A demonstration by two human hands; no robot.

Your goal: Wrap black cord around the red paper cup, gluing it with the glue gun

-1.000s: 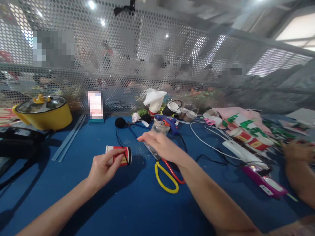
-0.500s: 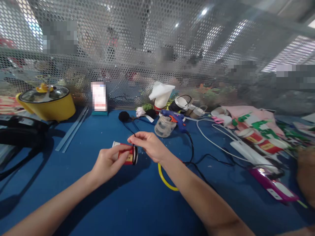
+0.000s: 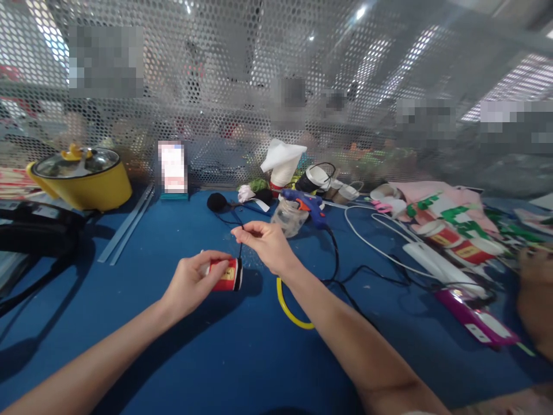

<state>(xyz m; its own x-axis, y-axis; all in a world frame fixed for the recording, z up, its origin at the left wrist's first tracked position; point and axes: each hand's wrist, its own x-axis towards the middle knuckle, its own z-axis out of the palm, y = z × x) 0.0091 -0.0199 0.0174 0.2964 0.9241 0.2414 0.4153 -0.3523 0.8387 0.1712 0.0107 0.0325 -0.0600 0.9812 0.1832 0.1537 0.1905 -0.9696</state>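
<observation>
A small red-and-white paper cup (image 3: 224, 282) lies sideways in my left hand (image 3: 192, 279), its fingers and thumb closed around it. Black yarn (image 3: 238, 275) wraps the cup near its right-hand rim. My right hand (image 3: 265, 245) pinches the yarn just above and to the right of the cup, and a short length runs taut between them. From my fingertips the strand trails back toward a black yarn ball (image 3: 216, 202) on the blue table (image 3: 181, 357).
A blue glue gun (image 3: 305, 204) rests on a clear jar (image 3: 289, 219); its black cord runs right. Behind stand wrapped cups (image 3: 313, 178). A yellow pot (image 3: 84, 181) and a phone (image 3: 173, 167) are at left. Red cups (image 3: 473, 251) and a purple power strip (image 3: 475, 317) lie right.
My right hand has moved slightly up and right from the cup, drawing the yarn straight. My left hand still holds the cup, turned a little.
</observation>
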